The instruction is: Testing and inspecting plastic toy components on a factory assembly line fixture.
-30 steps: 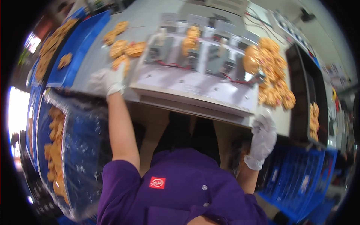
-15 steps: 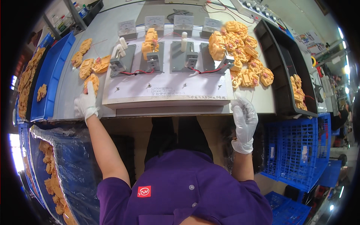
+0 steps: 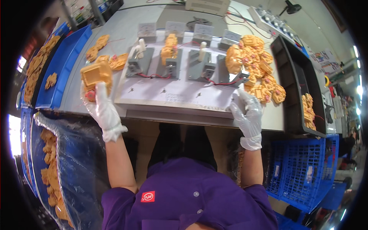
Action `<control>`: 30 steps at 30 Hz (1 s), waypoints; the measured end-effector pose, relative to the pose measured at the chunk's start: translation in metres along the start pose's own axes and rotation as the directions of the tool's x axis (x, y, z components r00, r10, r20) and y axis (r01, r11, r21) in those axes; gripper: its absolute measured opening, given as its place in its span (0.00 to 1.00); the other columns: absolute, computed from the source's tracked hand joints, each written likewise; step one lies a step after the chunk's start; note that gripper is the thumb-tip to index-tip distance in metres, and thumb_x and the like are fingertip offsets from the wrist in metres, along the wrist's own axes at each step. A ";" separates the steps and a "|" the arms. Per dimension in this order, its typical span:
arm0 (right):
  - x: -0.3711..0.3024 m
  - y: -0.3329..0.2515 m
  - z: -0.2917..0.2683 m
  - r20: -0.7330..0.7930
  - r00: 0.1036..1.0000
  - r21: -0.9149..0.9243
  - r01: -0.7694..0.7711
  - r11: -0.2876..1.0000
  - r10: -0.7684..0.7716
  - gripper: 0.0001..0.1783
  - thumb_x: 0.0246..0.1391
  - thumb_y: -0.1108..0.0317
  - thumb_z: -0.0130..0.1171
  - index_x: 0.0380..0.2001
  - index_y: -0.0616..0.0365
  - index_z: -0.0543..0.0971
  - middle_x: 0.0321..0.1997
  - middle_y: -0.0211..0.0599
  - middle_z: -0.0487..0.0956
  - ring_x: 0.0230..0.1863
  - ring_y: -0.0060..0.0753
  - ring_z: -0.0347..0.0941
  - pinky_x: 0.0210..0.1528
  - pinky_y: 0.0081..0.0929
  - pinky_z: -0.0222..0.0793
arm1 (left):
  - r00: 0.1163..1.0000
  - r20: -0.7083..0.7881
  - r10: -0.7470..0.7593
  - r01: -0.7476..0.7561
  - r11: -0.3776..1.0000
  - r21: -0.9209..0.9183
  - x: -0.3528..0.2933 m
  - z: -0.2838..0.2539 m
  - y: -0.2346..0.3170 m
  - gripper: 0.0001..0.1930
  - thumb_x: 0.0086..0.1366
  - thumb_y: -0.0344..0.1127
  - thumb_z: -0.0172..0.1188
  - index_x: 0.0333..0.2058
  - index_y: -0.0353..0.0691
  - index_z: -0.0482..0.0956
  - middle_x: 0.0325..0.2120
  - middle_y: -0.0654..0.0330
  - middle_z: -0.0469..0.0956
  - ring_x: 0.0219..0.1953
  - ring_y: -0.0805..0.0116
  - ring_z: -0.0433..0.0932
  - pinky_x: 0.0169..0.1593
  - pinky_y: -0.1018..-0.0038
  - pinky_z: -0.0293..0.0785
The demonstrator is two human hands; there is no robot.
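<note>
Keeps the right grip (image 3: 249, 118) part-open, fingers bent, at the lower-right corner of the white fixture board (image 3: 147, 91); cannot tell whether touching. Closes the left grip (image 3: 102, 111) around a yellow casing (image 3: 96, 73), thumb across its near end, at centre left over the counter (image 3: 73, 92). Faces, farther off, loose casings (image 3: 118, 61) upper left, then a casing heap (image 3: 256, 63) upper right.

Pale wall (image 3: 326, 34), beige floor (image 3: 147, 147), grey worktable (image 3: 115, 28), bright lights (image 3: 355, 51)

The head-worn fisheye camera looks down and forward at close range over both hands (image 3: 101, 111) (image 3: 249, 119) and the surface (image 3: 274, 118).
</note>
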State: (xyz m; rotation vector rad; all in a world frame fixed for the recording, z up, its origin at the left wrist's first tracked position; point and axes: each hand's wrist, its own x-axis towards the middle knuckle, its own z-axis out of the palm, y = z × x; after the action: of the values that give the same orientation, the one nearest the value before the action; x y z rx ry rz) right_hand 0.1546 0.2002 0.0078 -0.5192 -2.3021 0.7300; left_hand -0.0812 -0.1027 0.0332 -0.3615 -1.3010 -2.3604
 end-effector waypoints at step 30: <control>0.191 0.011 -0.097 -0.042 0.997 0.433 -0.037 0.901 0.061 0.22 0.60 0.57 0.60 0.54 0.57 0.75 0.38 0.28 0.79 0.37 0.22 0.73 0.43 0.22 0.73 | 0.316 0.875 -0.367 0.571 0.810 0.134 -0.155 0.156 -0.056 0.21 0.47 0.35 0.69 0.41 0.35 0.80 0.63 0.52 0.64 0.52 0.67 0.76 0.58 0.70 0.71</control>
State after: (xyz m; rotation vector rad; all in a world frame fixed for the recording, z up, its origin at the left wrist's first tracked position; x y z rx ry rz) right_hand 0.0893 0.3449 0.1515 -0.3830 -1.9948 1.1977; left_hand 0.0319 0.0928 0.0094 -1.6951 -1.7575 -2.9270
